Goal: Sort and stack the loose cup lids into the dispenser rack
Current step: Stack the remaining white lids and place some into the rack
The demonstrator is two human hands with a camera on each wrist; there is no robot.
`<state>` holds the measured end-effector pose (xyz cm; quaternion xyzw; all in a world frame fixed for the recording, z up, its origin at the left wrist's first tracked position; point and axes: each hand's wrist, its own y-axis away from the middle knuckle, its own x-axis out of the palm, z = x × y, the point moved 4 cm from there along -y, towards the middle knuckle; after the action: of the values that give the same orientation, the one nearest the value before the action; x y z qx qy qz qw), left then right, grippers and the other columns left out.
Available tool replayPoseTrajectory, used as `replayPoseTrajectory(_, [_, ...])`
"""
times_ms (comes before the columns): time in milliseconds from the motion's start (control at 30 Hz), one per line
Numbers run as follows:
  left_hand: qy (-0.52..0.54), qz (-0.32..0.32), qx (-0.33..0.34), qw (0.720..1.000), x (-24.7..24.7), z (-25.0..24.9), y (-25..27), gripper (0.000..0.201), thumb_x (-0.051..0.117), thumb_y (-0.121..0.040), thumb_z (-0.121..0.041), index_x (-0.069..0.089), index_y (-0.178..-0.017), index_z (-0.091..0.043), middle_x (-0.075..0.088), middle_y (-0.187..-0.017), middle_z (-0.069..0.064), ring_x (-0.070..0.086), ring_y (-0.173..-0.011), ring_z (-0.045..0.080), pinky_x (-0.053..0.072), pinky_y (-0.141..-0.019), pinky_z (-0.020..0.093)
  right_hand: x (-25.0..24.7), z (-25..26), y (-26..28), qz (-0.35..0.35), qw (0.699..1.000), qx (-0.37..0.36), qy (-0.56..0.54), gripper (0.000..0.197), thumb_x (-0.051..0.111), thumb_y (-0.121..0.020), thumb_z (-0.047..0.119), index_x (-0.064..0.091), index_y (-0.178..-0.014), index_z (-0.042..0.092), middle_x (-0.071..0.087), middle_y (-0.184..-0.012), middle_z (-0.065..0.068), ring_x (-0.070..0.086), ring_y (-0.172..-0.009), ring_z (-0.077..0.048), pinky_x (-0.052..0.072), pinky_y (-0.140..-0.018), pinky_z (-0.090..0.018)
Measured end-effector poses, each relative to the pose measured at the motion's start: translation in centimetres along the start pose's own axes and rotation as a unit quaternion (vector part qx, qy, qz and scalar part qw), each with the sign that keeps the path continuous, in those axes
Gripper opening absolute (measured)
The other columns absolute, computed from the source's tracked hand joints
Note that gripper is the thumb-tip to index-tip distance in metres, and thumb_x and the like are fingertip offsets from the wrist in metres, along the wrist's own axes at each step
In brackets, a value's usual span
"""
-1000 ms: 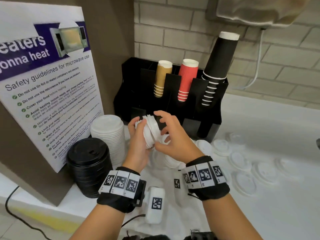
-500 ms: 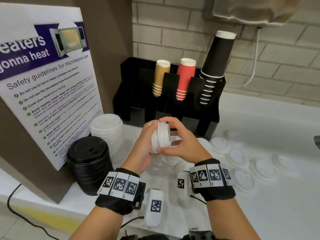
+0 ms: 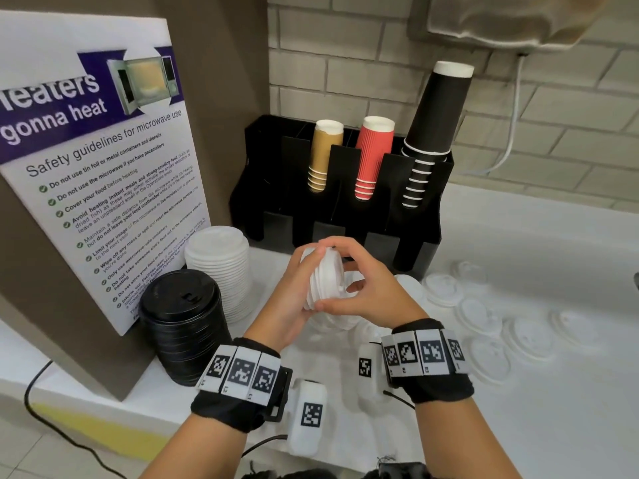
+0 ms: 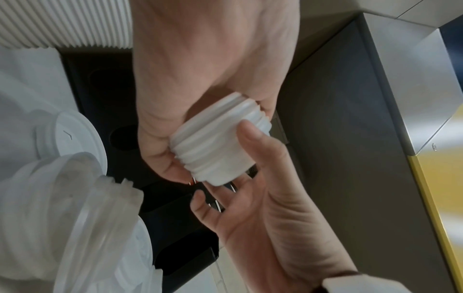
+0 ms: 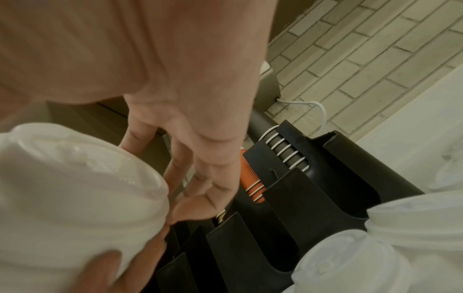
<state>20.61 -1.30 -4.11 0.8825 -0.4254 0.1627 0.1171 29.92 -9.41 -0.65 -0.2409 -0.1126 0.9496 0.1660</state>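
Observation:
A small stack of white lids (image 3: pixel 323 280) lies on its side between both hands, above the counter in front of the black dispenser rack (image 3: pixel 428 216). My left hand (image 3: pixel 297 283) cups the stack from the left. My right hand (image 3: pixel 356 276) grips it from the right, index finger over the top and thumb below. In the left wrist view the stack of white lids (image 4: pixel 220 142) looks ribbed, with the right thumb pressed on its side. The right wrist view shows the stack of white lids (image 5: pixel 75 188) beside my right hand (image 5: pixel 195 178), with the rack (image 5: pixel 313 188) just beyond.
A tall stack of white lids (image 3: pixel 221 267) and a stack of black lids (image 3: pixel 183 326) stand at the left by a microwave sign (image 3: pixel 93 167). Several loose white lids (image 3: pixel 480 318) lie on the counter at the right. Tan, red and black cups fill the rack's upper slots.
The fanned lids have been pressed together into a tighter stack. Both hands have moved slightly down and toward me, still holding it.

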Motion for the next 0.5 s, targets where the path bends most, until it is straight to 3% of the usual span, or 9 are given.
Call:
replayPoseTrajectory(200, [0.029,-0.016,0.005,0.999,0.4,0.1,-0.3,0.041,0.053,-0.093,-0.044,0.053,-0.129,-0.025,0.062,-0.128,0.01,0.062,-0.116,0.025,0.051,-0.096,0.054,-0.1,-0.5,0.2,-0.004,1.0,0.016,0.0,0.075,0.087,-0.066,0.025,0.047,-0.127,0.042,0.05,-0.124,0.022,0.053,-0.112,-0.004,0.054,-0.075,-0.021])
replayPoseTrajectory(367, [0.007,0.002,-0.012,1.0,0.1,0.0,-0.4,0.04,0.051,-0.093,-0.048,0.055,-0.128,-0.028,0.063,-0.125,0.007,0.063,-0.114,0.024,0.056,-0.083,0.044,-1.0,-0.8,0.4,0.013,0.999,0.045,-0.007,0.077,0.085,-0.069,0.027,0.044,-0.132,0.046,0.049,-0.13,0.018,0.053,-0.117,-0.006,0.055,-0.085,-0.033])
replayPoseTrajectory(500, [0.007,-0.002,-0.018,1.0,0.5,0.1,-0.3,0.041,0.053,-0.091,-0.05,0.056,-0.127,-0.031,0.063,-0.126,0.005,0.062,-0.116,0.023,0.054,-0.092,0.051,-0.9,-0.7,0.4,0.016,0.999,0.043,0.01,0.076,0.085,-0.068,0.028,0.046,-0.132,0.044,0.05,-0.132,0.017,0.052,-0.117,-0.005,0.054,-0.089,-0.037])
